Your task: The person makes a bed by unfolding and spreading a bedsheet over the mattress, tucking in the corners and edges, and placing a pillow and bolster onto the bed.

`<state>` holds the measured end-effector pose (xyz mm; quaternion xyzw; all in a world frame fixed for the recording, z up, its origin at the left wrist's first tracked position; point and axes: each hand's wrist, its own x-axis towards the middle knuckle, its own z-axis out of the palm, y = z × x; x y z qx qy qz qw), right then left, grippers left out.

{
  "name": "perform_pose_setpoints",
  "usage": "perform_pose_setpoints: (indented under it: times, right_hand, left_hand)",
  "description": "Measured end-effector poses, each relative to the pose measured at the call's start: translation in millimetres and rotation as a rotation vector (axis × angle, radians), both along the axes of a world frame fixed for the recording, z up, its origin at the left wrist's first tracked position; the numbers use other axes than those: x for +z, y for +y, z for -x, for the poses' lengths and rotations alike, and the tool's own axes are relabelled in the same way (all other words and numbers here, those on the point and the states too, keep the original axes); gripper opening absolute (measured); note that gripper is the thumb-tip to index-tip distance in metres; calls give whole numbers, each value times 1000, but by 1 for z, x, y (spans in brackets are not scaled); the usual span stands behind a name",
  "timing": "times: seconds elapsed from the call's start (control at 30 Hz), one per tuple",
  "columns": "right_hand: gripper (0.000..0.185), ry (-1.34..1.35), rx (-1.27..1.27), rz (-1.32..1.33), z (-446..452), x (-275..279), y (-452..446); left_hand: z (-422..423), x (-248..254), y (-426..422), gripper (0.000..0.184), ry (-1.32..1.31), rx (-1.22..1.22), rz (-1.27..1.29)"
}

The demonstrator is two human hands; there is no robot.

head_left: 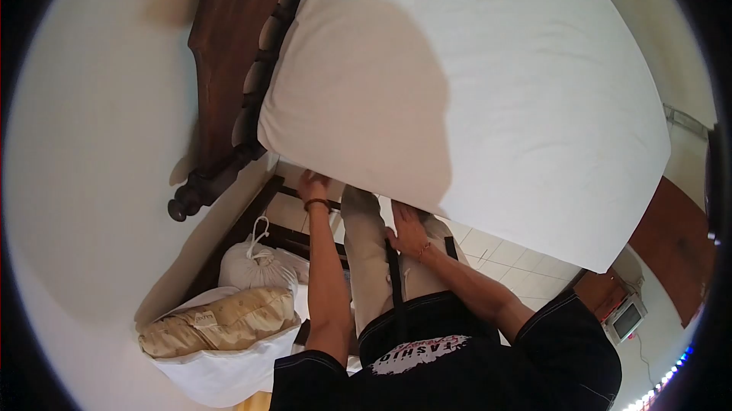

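A white fitted-looking bed sheet (pixel 534 106) covers a mattress, whose near edge runs just above my hands. My left hand (pixel 313 186) reaches to that edge near the headboard corner. Its fingers are bent and partly hidden at the lower side of the mattress, so I cannot see what they grip. Further right, my right hand (pixel 409 234) lies below the same edge with its fingers stretched out and thumb apart, close to my trouser leg. The fingertips meet the underside of the sheet's edge. My shadow falls across the left part of the sheet.
A dark wooden headboard (pixel 232 52) stands against the wall at the left. Beside my left arm are a gold padded cushion (pixel 221 322) and a tied cloth bag (pixel 255 264) on white fabric. Tiled floor (pixel 507 251) shows below. A small television (pixel 628 319) stands at the right.
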<state>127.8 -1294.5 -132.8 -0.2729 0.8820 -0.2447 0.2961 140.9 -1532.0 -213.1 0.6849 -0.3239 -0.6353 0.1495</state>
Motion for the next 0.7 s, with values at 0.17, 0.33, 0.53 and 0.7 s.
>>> perform_pose_setpoints:
  times: [0.17,0.33,0.53,0.7]
  right_hand:
    - [54,-95,53,-101,17,-43,17]
    - [37,-97,111,-118,18,-90,5]
    - [36,-89,-205,222,10,-120,-12]
    - [35,-139,-26,-33,2,-130,1]
  left_hand:
    - [10,-14,29,21,75,-165,16]
    - [-9,-88,18,22,-116,-308,242]
    - [17,-41,13,27,-799,-1070,689]
    - [23,-64,13,24,-1116,-1131,663]
